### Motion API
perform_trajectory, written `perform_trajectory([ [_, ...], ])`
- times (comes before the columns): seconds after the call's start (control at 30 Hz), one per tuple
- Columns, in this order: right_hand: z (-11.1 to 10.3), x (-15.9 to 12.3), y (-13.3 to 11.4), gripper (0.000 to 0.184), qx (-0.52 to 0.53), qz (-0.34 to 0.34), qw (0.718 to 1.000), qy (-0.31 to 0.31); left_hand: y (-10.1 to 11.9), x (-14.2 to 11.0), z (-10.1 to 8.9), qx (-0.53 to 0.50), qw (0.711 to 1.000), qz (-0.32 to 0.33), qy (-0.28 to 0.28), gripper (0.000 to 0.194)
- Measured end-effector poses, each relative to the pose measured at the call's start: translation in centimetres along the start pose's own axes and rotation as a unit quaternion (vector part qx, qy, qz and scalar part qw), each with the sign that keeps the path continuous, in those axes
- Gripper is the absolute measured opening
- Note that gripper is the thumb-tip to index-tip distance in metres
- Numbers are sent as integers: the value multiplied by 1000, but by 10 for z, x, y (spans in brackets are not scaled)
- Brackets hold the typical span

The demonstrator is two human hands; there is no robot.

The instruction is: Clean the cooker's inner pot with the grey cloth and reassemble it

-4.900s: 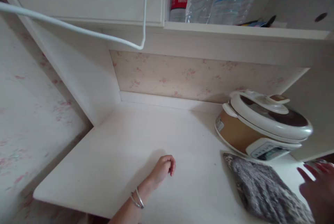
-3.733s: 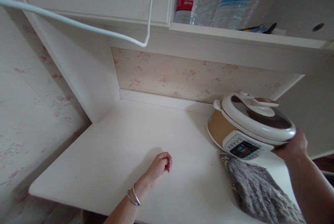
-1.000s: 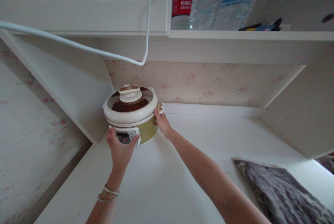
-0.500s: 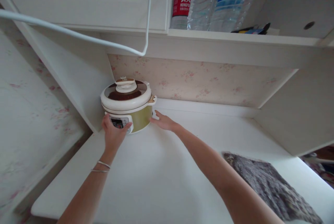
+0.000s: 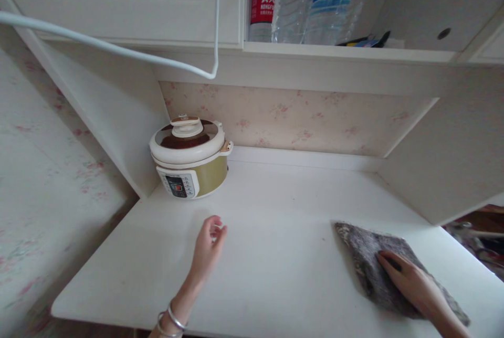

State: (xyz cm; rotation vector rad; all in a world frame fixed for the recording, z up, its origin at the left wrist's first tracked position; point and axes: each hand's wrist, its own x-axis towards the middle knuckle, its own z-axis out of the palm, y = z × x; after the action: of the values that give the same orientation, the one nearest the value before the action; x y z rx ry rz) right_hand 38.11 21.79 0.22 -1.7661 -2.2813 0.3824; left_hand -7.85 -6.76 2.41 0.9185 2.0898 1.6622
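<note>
My right hand [image 5: 411, 280] is on a grey, fuzzy cloth [image 5: 366, 254] at the right of the white tabletop [image 5: 275, 275], its fingers closed on the fabric. Part of the cloth is hidden under the hand and forearm. Over the tabletop, left of the middle, my left hand [image 5: 208, 243] holds nothing; its fingers are loosely curled, with a gap to the thumb. Beyond it, in the back left corner, stands a white and olive-green electric pressure cooker [image 5: 210, 172], lid on and control panel facing me. Neither hand touches the cooker.
An overhead shelf [image 5: 346, 53] holds several plastic bottles [image 5: 293, 7] and small dark items. A white cable [image 5: 157, 63] hangs across the upper left. Side panels [image 5: 452, 154] bound the desk, and flowered wallpaper [image 5: 283, 117] covers the back.
Both hands have come away from the cooker. My right hand has moved right and down onto the grey cloth; my left has drawn back toward me. The view has shifted slightly.
</note>
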Motion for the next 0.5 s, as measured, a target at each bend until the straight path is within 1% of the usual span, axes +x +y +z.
perform_trajectory([
  [0.03,5,-8,1,50,11,-33,999,-21,4,-13,10,-7,998,-17,-63,32],
  [0.07,9,-15,-8,55,22,-59,997,-51,9,-24,20,-9,994,-25,-110,29],
  [0.1,11,-21,-24,59,33,-84,992,-89,14,-34,29,-6,988,-28,-153,27],
  [0.13,12,-26,-47,60,36,-100,985,-134,20,-43,37,1,981,-27,-190,25],
  [0.2,11,-33,-103,62,36,-131,968,-212,30,-60,49,14,967,-21,-253,23],
  [0.23,11,-36,-134,65,39,-165,953,-253,35,-67,54,16,960,-18,-280,22],
  [0.27,13,-38,-164,70,46,-208,931,-297,38,-74,57,16,953,-14,-301,20],
  [0.33,23,-43,-222,84,66,-292,886,-355,44,-88,59,15,945,-2,-326,18],
  [0.37,32,-46,-249,86,72,-335,862,-374,47,-93,58,19,943,5,-331,18],
  [0.4,42,-50,-275,81,82,-372,846,-372,49,-98,56,24,942,8,-335,18],
  [0.47,64,-59,-322,65,91,-421,836,-340,52,-104,49,34,940,-1,-339,19],
  [0.5,74,-64,-343,64,94,-447,825,-334,53,-106,44,35,937,-11,-348,20],
])
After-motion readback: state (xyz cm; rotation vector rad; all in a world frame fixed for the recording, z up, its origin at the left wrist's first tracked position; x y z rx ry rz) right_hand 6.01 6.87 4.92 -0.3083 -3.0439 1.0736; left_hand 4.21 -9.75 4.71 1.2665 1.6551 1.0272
